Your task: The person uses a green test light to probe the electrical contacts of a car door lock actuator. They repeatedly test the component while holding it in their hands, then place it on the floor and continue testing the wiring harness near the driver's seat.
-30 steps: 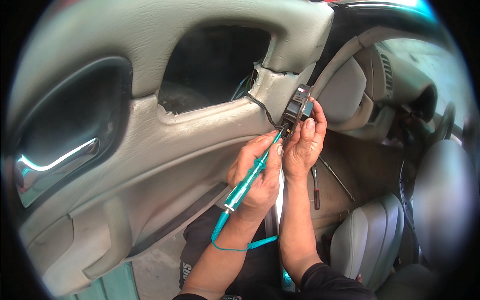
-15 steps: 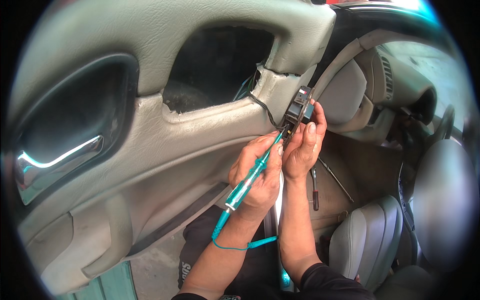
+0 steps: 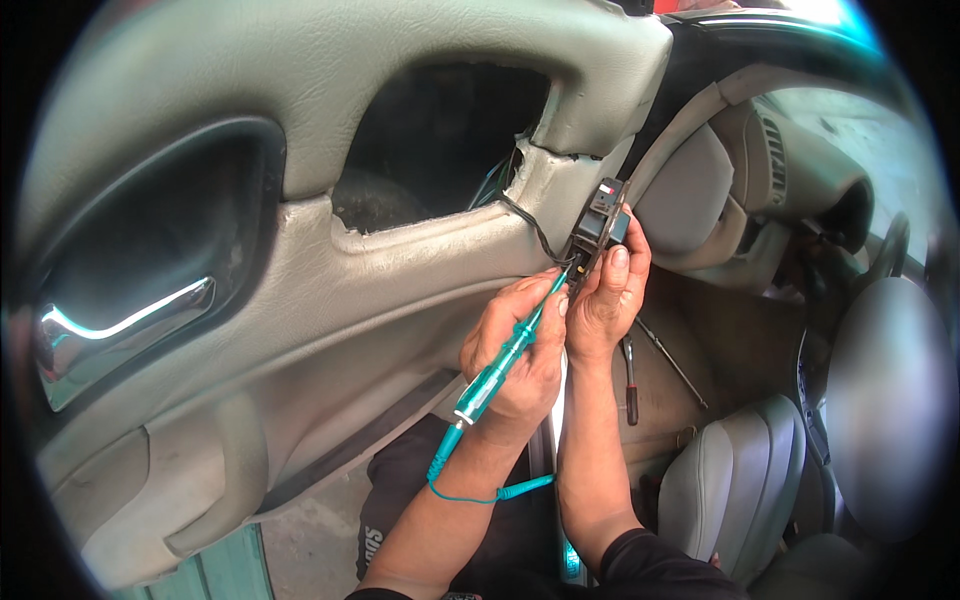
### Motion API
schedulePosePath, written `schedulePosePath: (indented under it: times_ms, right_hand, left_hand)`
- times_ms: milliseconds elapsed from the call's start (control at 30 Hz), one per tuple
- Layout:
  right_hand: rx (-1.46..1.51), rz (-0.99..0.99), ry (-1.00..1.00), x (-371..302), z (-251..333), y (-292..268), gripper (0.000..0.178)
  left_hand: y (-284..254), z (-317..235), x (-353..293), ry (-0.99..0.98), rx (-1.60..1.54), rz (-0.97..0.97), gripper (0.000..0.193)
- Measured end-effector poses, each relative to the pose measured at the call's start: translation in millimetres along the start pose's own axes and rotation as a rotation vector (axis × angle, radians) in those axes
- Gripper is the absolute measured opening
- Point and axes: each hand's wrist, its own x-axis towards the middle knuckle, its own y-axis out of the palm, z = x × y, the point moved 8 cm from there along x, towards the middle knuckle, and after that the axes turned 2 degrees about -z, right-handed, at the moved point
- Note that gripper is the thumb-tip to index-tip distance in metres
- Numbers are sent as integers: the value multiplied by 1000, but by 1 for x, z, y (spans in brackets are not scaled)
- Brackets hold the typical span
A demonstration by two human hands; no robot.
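Observation:
My left hand (image 3: 515,365) is closed round a teal, see-through circuit tester (image 3: 490,382), a pen-like probe with a coiled cable (image 3: 438,462) trailing from its back end. The tester's tip meets the lower end of a black switch module (image 3: 600,222), by its wire connector. With fingers behind it and thumb along its side, my right hand (image 3: 607,305) grips this module upright. Dark wires (image 3: 535,225) run from the module to the torn edge of the door panel opening. Whether the tip touches a contact is too small to tell.
The beige door panel (image 3: 400,250) fills the left, with a chrome door handle (image 3: 125,325) and a large dark opening (image 3: 440,130). On the car floor lie a red-and-black-handled tool (image 3: 630,385) and a long metal rod (image 3: 675,365). A grey seat (image 3: 735,475) stands at right.
The view has shifted slightly, so the door panel appears a little lower and further right. Both hands keep their grip, with the tester's tip still at the module's lower end.

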Motion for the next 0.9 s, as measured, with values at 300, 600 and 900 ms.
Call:
schedulePosePath:
  times_ms: [300,600,900]
  right_hand:
    - [30,29,39,-3,8,9,65]
    - [-58,209,-40,-7,14,16,93]
    - [-48,145,-49,-6,8,9,87]
  left_hand:
    - [-2,1,0,-2,-34,-13,13]
    - [-4,-2,1,-38,19,-3,11]
    - [-1,0,1,-36,-44,-1,12]
